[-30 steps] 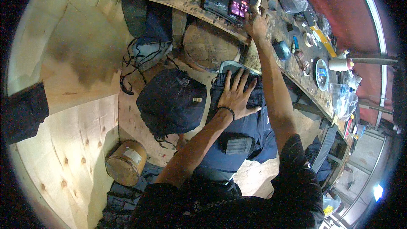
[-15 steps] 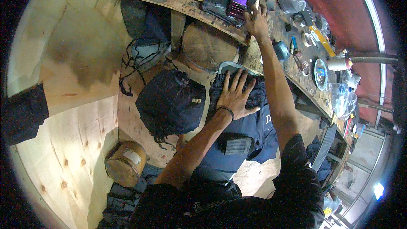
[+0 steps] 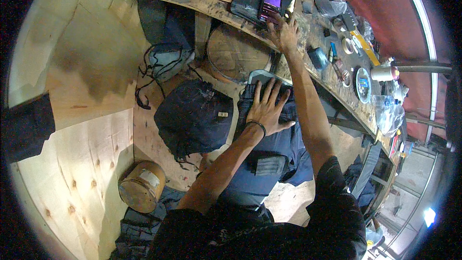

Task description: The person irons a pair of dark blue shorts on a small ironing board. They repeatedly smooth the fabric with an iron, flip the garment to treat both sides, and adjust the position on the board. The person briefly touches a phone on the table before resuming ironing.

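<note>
**One hand pressing folded jeans flat, the other reaching to the workbench**

I am looking down from a head camera at a folded pair of dark blue jeans lying across the person's lap, directly beneath the left hand. That hand is lying palm down with all its fingers spread wide, gripping nothing, only pressing on the upper end of the denim; a dark band is circling its wrist. The cloth under the palm is looking flat and squared, so I judge the folding to be largely done, with the garment not yet set anywhere.

The right hand is stretching well away from the jeans, up and forward onto the wooden workbench. Its fingers are splayed and resting on the bench top, closing on nothing I can see; its fingertips are lying just beside a phone with a lit purple screen, though I cannot tell whether they are touching it.

To the left of the pressing hand, a dark backpack is sitting on the plywood floor. Beyond it, between the two hands, a round wooden stool top is showing. Farther along the bench to the right of the reaching hand, small tools and rolls of tape are lying scattered. Low on the left, a brown cylindrical tin is standing on its own.
</note>
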Available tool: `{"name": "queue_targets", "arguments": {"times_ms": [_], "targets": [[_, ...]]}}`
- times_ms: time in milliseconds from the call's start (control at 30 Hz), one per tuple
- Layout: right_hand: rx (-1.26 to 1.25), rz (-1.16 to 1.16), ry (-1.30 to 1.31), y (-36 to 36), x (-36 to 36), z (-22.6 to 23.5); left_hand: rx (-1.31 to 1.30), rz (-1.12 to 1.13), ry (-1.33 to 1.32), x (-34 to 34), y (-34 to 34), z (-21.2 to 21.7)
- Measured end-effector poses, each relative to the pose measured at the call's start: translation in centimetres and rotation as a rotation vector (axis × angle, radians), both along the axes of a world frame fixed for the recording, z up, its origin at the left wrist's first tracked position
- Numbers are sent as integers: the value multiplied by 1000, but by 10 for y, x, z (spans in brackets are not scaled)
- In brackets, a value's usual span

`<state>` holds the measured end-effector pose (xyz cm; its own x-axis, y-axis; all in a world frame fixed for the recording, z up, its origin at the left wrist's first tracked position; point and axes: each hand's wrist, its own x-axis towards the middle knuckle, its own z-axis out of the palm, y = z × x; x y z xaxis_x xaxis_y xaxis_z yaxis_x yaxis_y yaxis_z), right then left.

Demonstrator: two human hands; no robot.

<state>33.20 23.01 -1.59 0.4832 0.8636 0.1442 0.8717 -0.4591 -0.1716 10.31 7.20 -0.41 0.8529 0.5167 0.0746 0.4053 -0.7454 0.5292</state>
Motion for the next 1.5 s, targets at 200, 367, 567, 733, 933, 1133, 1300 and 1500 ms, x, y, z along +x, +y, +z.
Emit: {"name": "queue_targets", "arguments": {"times_ms": [200,367,567,733,933,1133,1300,1500], "targets": [[487,76,123,-87,-56,45,-66,-50,110,1,2,3],[146,25,467,-269,-155,62,258,10,96,2,1,-6],[60,72,424,-389,-263,68,112,52,-95,2,-2,-9],[89,176,230,-396,-261,48,72,1,-37,-2,2,5],[314,-7,584,-430,-250,22,258,99,-2,-13,-16,10],[36,610,862,-449,-281,42,200,131,-63,-13,-18,2],[-35,647,1027,-429,-215,41,148,117,-9,-10,-6,-4],[53,695,1075,-412,-204,58,177,108,-13,-11,-8,-5]]}}
